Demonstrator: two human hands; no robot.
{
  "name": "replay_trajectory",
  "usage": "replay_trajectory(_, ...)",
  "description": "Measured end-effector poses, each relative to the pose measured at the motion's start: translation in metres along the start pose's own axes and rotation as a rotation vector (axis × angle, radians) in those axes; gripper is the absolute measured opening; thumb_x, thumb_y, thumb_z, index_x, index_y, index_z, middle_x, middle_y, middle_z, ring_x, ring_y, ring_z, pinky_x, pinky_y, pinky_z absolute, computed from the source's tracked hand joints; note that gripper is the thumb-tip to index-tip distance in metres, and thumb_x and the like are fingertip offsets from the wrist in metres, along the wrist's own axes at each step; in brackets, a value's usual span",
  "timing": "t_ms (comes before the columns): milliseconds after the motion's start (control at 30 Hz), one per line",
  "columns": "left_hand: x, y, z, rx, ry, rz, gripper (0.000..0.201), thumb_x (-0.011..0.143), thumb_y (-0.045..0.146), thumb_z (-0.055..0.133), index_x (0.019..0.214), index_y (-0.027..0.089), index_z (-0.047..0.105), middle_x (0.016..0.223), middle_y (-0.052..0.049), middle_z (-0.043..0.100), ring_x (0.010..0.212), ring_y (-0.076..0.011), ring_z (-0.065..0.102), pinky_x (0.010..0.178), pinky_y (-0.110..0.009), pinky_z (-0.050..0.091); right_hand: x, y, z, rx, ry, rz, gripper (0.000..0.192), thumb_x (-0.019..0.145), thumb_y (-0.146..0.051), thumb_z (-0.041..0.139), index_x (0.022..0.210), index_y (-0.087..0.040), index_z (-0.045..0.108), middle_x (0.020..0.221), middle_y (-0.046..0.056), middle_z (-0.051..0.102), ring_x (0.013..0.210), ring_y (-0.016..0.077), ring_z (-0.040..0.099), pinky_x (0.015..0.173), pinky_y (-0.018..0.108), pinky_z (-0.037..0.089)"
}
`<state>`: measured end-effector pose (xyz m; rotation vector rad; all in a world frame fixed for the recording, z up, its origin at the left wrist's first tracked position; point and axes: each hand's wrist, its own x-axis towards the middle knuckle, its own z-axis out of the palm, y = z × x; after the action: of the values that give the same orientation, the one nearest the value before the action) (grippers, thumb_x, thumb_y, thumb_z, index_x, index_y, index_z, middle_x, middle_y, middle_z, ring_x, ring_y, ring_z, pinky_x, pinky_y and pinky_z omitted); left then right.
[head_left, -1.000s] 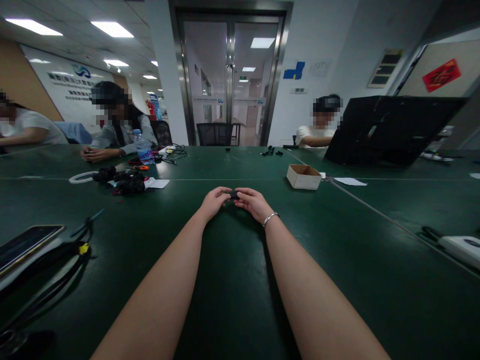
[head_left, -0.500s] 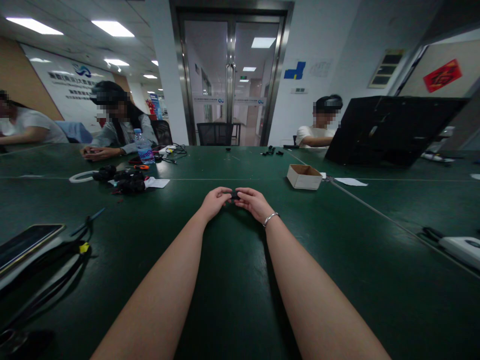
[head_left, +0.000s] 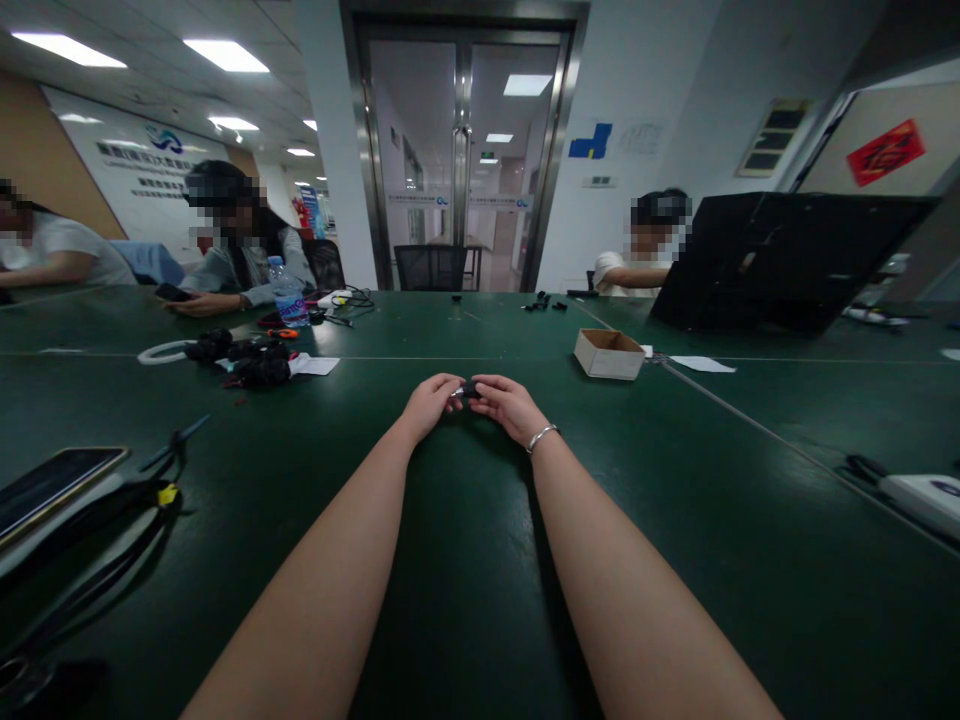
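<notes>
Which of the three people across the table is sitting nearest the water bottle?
The person in grey, between the other two people; the water bottle stands just beside that forearm.

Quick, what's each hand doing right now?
Left hand: fingers closed on the small black part.
Right hand: fingers closed on the same small black part, from the other side.

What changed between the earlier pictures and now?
Hardly anything. Across the table, a person's hand now holds up a dark phone. The left hand and right hand pinch the same small black part as before; the cardboard box stayed put.
</notes>
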<state>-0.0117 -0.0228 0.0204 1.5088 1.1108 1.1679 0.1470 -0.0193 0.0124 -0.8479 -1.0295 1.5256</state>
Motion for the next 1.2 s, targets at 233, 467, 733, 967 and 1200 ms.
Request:
replay_trajectory(233,-0.002,0.003,-0.001,-0.013,0.012,-0.021,0.018,0.078,0.020,0.050,0.092,0.012,0.058,0.057,0.000,0.058,0.051,-0.0097,0.051,0.052,-0.020,0.038,-0.002,-0.002,0.001,-0.003,0.007,0.000,0.015,0.083,-0.001,0.056,0.090,-0.012,0.063,0.077,0.005,0.067,0.065,0.0128,0.066,0.061,0.020,0.057)
replay_trajectory(467,-0.001,-0.002,0.000,-0.053,0.022,0.003,0.016,0.082,0.029,0.050,0.083,0.014,0.055,0.055,0.001,0.056,0.047,-0.0091,0.052,0.050,-0.020,0.038,-0.001,0.000,0.000,-0.032,-0.035,-0.023,0.016,0.077,-0.004,0.066,0.089,-0.014,0.062,0.081,0.005,0.066,0.068,0.0139,0.067,0.064,0.022,0.059)
replay_trajectory(733,0.011,-0.025,-0.005,0.036,0.072,0.093,0.036,0.076,0.051,0.057,0.072,0.015,0.053,0.048,0.002,0.052,0.045,-0.0098,0.047,0.048,-0.021,0.035,0.005,0.010,0.008,-0.572,-0.048,-0.100,0.026,0.063,0.000,0.073,0.080,-0.013,0.058,0.065,-0.002,0.060,0.038,0.0045,0.049,0.033,0.014,0.039)
replay_trajectory(967,0.003,-0.024,0.001,0.117,0.066,0.106,0.042,0.069,0.056,0.064,0.072,0.016,0.055,0.059,0.000,0.057,0.054,-0.0111,0.051,0.053,-0.022,0.037,0.003,0.013,0.015,-0.808,0.006,-0.153,0.021,0.067,-0.010,0.071,0.082,-0.015,0.058,0.065,-0.003,0.059,0.041,0.0064,0.048,0.037,0.017,0.037)
replay_trajectory(1200,-0.009,-0.019,0.005,0.167,-0.007,0.150,0.039,0.071,0.054,0.064,0.079,0.017,0.058,0.058,0.003,0.053,0.055,-0.0106,0.048,0.054,-0.021,0.036,-0.012,0.015,0.014,-0.853,0.150,-0.314,0.015,0.069,-0.018,0.067,0.084,-0.018,0.063,0.078,-0.001,0.064,0.050,0.0079,0.053,0.047,0.019,0.043)
